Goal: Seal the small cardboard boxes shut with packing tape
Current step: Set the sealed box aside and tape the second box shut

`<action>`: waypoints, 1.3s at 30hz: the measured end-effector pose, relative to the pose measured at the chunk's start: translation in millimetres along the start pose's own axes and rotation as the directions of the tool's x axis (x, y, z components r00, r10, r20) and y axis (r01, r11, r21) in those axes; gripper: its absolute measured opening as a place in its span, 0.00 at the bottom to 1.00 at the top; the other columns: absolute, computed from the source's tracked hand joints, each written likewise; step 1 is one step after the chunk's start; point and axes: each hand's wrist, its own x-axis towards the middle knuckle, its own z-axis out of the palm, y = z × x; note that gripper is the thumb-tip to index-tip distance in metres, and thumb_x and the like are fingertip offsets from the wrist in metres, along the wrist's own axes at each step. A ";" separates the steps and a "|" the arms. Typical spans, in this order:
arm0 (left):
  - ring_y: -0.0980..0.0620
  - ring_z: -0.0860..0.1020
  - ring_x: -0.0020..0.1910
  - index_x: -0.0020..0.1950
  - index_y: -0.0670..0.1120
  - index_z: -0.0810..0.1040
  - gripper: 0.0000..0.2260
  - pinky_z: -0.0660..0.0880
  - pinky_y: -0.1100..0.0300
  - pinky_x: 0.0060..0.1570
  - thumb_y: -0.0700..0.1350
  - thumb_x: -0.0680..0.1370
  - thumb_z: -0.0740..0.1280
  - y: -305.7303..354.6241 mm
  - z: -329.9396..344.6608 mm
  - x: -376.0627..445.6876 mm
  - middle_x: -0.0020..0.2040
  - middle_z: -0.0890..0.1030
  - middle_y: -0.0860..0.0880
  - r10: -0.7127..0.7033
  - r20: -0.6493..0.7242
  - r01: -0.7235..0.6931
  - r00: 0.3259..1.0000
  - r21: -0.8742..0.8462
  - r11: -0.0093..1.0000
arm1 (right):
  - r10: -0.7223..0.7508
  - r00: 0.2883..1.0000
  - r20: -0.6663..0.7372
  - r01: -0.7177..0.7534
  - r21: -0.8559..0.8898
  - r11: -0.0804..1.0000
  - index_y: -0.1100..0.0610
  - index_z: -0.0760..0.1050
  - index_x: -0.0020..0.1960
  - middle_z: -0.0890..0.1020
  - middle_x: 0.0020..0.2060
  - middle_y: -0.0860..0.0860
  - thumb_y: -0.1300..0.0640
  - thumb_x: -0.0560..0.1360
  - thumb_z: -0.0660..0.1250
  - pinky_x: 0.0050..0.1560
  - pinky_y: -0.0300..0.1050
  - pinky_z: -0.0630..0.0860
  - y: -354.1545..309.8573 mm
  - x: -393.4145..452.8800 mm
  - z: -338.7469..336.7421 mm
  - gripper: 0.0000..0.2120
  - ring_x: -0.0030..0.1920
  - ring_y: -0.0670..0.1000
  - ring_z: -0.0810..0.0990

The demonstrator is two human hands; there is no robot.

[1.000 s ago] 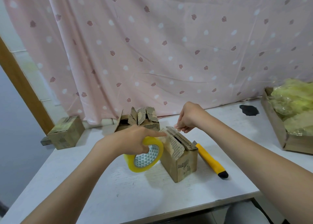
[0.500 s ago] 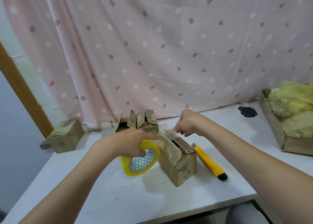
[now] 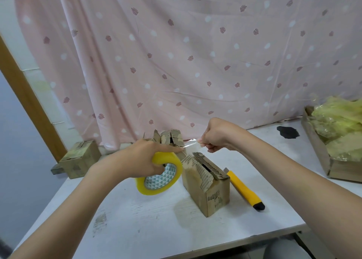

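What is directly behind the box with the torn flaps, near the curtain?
Another open cardboard box, flaps up, before the pink curtain. The left hand and tape roll cover its lower part; its inside is hidden.

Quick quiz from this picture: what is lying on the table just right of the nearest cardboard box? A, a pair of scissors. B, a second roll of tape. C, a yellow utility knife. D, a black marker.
C: a yellow utility knife with a black end lies on the white table beside the nearest cardboard box, untouched, while the left hand grips the tape roll and the right hand pinches the tape end.
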 end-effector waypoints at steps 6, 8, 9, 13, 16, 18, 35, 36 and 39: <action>0.57 0.69 0.29 0.73 0.77 0.57 0.31 0.66 0.66 0.31 0.49 0.79 0.67 0.2 3.5 5.0 0.31 0.70 0.49 0.027 0.049 -0.032 0.998 0.109 0.994 | -0.002 1.000 -0.031 0.001 -0.027 1.000 0.68 0.74 0.60 0.77 0.34 0.55 0.64 0.79 0.66 0.38 0.42 0.79 5.7 0.4 -0.2 0.12 0.29 0.49 0.71; 0.56 0.68 0.31 0.73 0.76 0.54 0.34 0.67 0.63 0.32 0.47 0.79 0.67 0.9 9.4 6.6 0.32 0.71 0.47 0.019 0.038 -0.024 0.999 0.135 0.991 | 0.007 0.999 -0.034 -0.008 -0.018 1.000 0.68 0.74 0.60 0.77 0.35 0.56 0.64 0.79 0.66 0.40 0.44 0.80 9.1 1.6 0.0 0.12 0.30 0.49 0.72; 0.55 0.68 0.31 0.74 0.76 0.53 0.35 0.69 0.61 0.33 0.46 0.79 0.67 1.1 12.4 8.0 0.34 0.73 0.45 0.012 0.038 -0.017 0.999 0.136 0.991 | 0.013 0.999 -0.038 -0.013 -0.013 1.000 0.68 0.74 0.60 0.77 0.34 0.56 0.64 0.79 0.67 0.41 0.45 0.80 10.9 2.3 0.1 0.12 0.30 0.49 0.72; 0.53 0.70 0.33 0.76 0.74 0.51 0.35 0.77 0.51 0.43 0.45 0.80 0.65 -0.8 18.7 12.7 0.39 0.76 0.40 0.005 0.088 -0.015 0.996 0.116 0.993 | 0.034 0.999 -0.034 -0.034 -0.016 0.999 0.68 0.74 0.58 0.75 0.33 0.55 0.64 0.79 0.67 0.39 0.43 0.80 14.4 3.1 0.2 0.11 0.29 0.50 0.72; 0.54 0.67 0.32 0.76 0.74 0.49 0.36 0.72 0.56 0.38 0.43 0.81 0.64 0.1 16.8 13.6 0.34 0.69 0.46 0.004 0.103 -0.020 0.995 0.150 0.988 | 0.022 0.998 -0.056 -0.024 -0.026 0.999 0.68 0.75 0.57 0.77 0.34 0.56 0.64 0.78 0.67 0.42 0.45 0.82 16.7 4.4 0.5 0.10 0.30 0.50 0.73; 0.54 0.67 0.32 0.75 0.74 0.49 0.38 0.69 0.58 0.37 0.42 0.80 0.65 -0.8 15.9 14.3 0.35 0.68 0.47 0.000 0.107 -0.018 0.994 0.167 0.986 | 0.020 0.999 -0.046 -0.022 -0.034 0.999 0.69 0.75 0.57 0.77 0.35 0.56 0.65 0.78 0.66 0.42 0.45 0.82 16.9 4.1 0.3 0.10 0.30 0.50 0.73; 0.44 0.79 0.33 0.62 0.76 0.72 0.24 0.80 0.49 0.36 0.50 0.74 0.70 -6.0 26.8 25.8 0.34 0.80 0.44 -0.001 0.077 0.007 0.997 -0.078 0.997 | 0.143 0.990 0.021 -0.140 -0.112 0.984 0.67 0.76 0.46 0.79 0.28 0.54 0.64 0.78 0.68 0.52 0.50 0.82 36.5 26.4 -12.4 0.06 0.30 0.50 0.75; 0.43 0.78 0.33 0.61 0.77 0.72 0.24 0.80 0.48 0.37 0.50 0.74 0.70 -5.1 26.9 26.2 0.34 0.80 0.43 0.009 0.085 -0.003 0.996 -0.076 0.997 | 0.152 0.988 0.031 -0.147 -0.116 0.982 0.66 0.76 0.45 0.79 0.30 0.55 0.64 0.78 0.68 0.50 0.50 0.82 37.0 27.3 -12.3 0.06 0.30 0.50 0.75; 0.43 0.77 0.36 0.63 0.76 0.71 0.25 0.78 0.51 0.39 0.48 0.75 0.70 -3.5 28.8 26.7 0.36 0.79 0.41 0.027 0.106 -0.021 0.994 -0.060 0.998 | 0.188 0.981 0.045 -0.178 -0.159 0.971 0.64 0.75 0.41 0.78 0.24 0.51 0.62 0.79 0.68 0.41 0.43 0.82 40.0 30.8 -10.9 0.09 0.26 0.48 0.75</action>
